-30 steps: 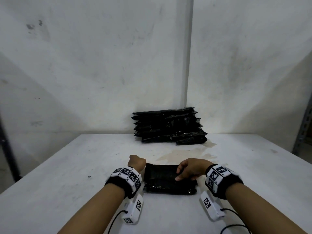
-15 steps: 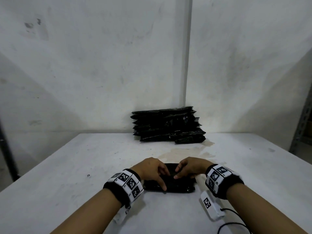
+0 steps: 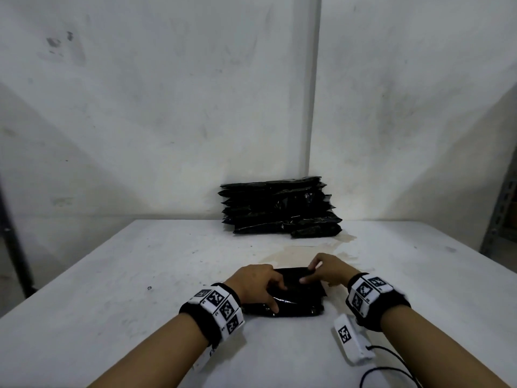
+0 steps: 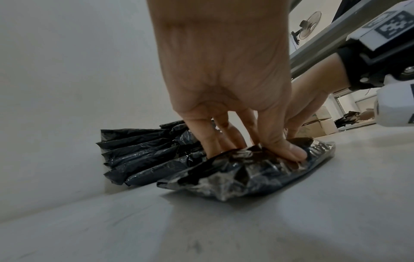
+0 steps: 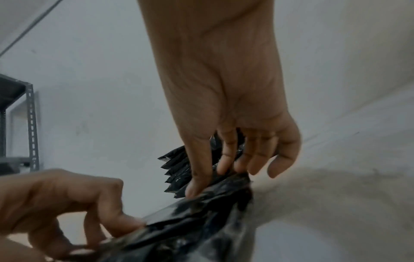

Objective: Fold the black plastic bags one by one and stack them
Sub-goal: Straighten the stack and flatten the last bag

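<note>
Left hand (image 3: 256,284) lay on the left part of the folded black bag (image 3: 296,299), fingers spread and bent, thumb pressing the film flat in the left wrist view; the fingertips dug into the far fold. The bag sat on the white table (image 3: 112,289), directly under both hands, long axis running left to right across the person. Right hand (image 3: 327,271) gripped the far right edge, fingers curled together over it (whether the thumb was under the film could not be made out). Stack of folded bags (image 3: 279,208) stood straight ahead against the wall, well apart from the hands; both hands seemed about equally near, so the coming carry should run forward. The bag's right end was hidden by the right wrist; the right wrist view was blurred.
</note>
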The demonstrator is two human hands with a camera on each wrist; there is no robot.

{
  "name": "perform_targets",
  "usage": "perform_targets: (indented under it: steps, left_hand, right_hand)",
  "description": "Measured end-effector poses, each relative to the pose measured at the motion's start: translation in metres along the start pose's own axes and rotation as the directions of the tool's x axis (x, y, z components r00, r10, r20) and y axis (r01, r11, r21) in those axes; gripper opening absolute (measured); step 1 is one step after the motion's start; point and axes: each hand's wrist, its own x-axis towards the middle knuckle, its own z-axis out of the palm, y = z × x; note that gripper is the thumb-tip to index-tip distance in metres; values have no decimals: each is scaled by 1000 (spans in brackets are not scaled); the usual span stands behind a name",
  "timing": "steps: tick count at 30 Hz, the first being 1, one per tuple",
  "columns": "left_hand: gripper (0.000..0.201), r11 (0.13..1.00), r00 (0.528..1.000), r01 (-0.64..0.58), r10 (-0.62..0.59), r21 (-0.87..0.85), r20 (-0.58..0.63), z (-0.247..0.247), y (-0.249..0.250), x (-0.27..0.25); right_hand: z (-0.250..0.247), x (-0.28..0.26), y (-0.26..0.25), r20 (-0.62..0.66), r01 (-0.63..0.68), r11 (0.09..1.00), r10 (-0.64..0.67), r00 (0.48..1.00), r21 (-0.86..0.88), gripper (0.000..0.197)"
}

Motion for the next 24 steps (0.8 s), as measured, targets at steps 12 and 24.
perform_targets:
  steps: [12, 24]
  left_hand:
    - [52, 1000, 1000, -9, 8, -11, -23, -1, -5, 2]
    - [46, 996, 999, -29, 31, -83, 22, 0, -4, 3]
  right_hand:
    - [-11, -8, 7, 157, -270, 959, 254, 954, 86, 33]
    - [-6, -6, 5, 218, -297, 922, 245, 945, 248, 26]
